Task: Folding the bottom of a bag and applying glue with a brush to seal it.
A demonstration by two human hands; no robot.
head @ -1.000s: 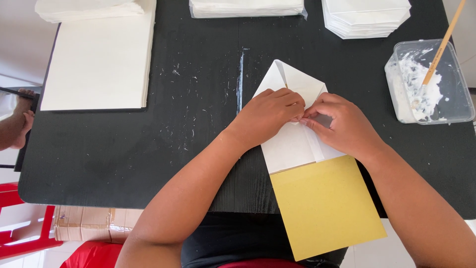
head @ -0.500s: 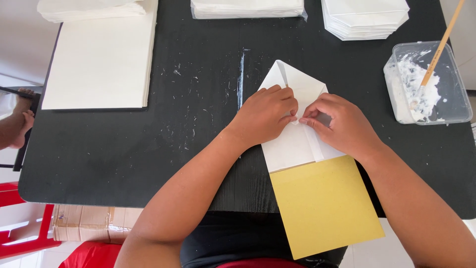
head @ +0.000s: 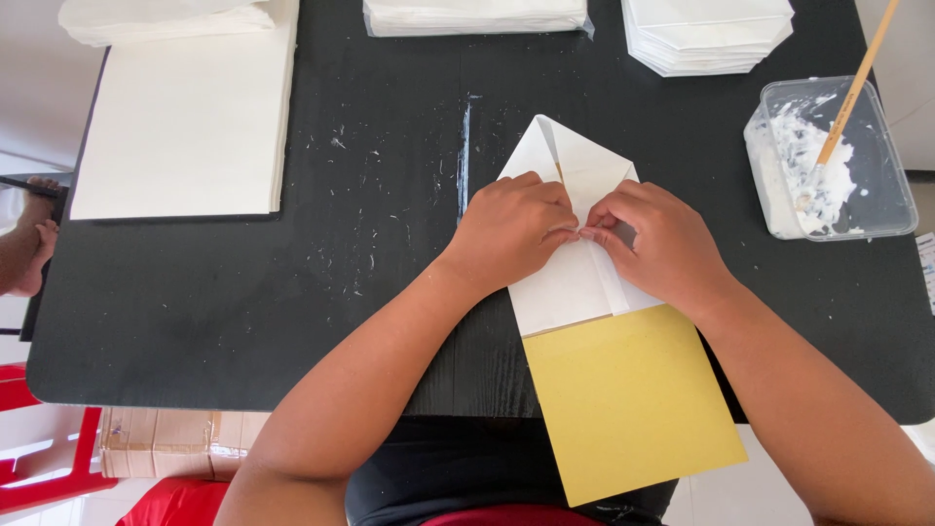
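Black and glue-flecked, the table (head: 243, 292) carries a white sheet stack (head: 185, 127) at far left. At centre the left hand (head: 511, 232) and right hand (head: 662, 244) press a folded white paper (head: 575, 282) flat — each grip pinched narrow on its middle seam, yellow card (head: 628, 399) beneath. Right: a glue tub (head: 828, 161) with stick (head: 857, 83).

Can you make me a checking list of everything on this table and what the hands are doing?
Surface: black table, speckled with white flecks and a glue streak.
Job's things: white folded paper on a yellow card.
Clutter: paper stacks along the far edge; clear tub of white paste with a wooden stick.
Hands: left hand and right hand press the paper's middle fold.
Cables: nothing seen.
Surroundings: red stool, cardboard box, another person's hand.
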